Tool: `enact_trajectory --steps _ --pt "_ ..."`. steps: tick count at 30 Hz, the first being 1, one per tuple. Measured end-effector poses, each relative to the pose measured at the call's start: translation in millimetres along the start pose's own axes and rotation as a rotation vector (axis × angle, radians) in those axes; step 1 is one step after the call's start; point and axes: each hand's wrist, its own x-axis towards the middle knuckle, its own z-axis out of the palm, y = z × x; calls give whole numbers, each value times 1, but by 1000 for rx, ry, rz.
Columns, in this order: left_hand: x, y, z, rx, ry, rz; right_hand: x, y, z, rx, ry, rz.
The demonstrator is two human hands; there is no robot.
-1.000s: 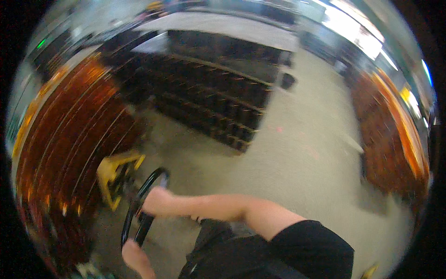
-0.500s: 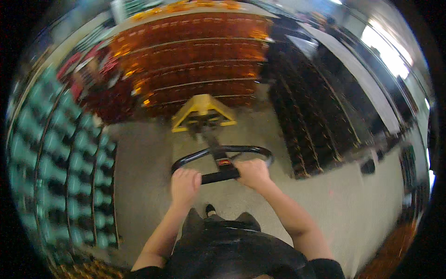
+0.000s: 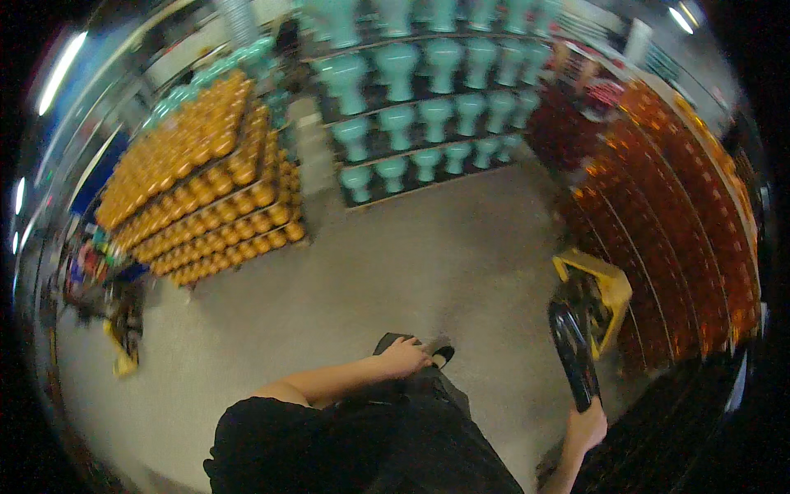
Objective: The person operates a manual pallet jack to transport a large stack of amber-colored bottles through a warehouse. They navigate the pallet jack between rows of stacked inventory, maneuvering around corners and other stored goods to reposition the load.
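My right hand [image 3: 587, 426] is closed round the end of the black loop handle [image 3: 573, 354] of a pallet jack. The jack's yellow body [image 3: 607, 288] stands against a tall stack of amber-brown glassy pieces [image 3: 658, 239] on the right. My left hand [image 3: 403, 357] is off the handle, in front of my body above my shoes. Its fingers look loosely bent and apart, with nothing visible in them.
Layered racks of turquoise vase-shaped pieces [image 3: 397, 66] stand ahead. Tiers of orange-gold round pieces [image 3: 197, 181] stand at the left. Another yellow pallet jack part [image 3: 123, 350] shows at far left. A dark stack [image 3: 658, 436] lies at lower right.
My view has swung to the left, so the jack and amber stack now sit at the right. My left hand has let go of the handle; my right hand still grips it.
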Motion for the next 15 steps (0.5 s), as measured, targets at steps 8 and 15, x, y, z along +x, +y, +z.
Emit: enact_trajectory --steps 8,15 --pt "-124 -79 82 -182 150 -298 -88 -55 -52 251 -321 -92" --pt "-187 -103 115 -349 357 -114 -157 -61 -35 539 -1336 83"
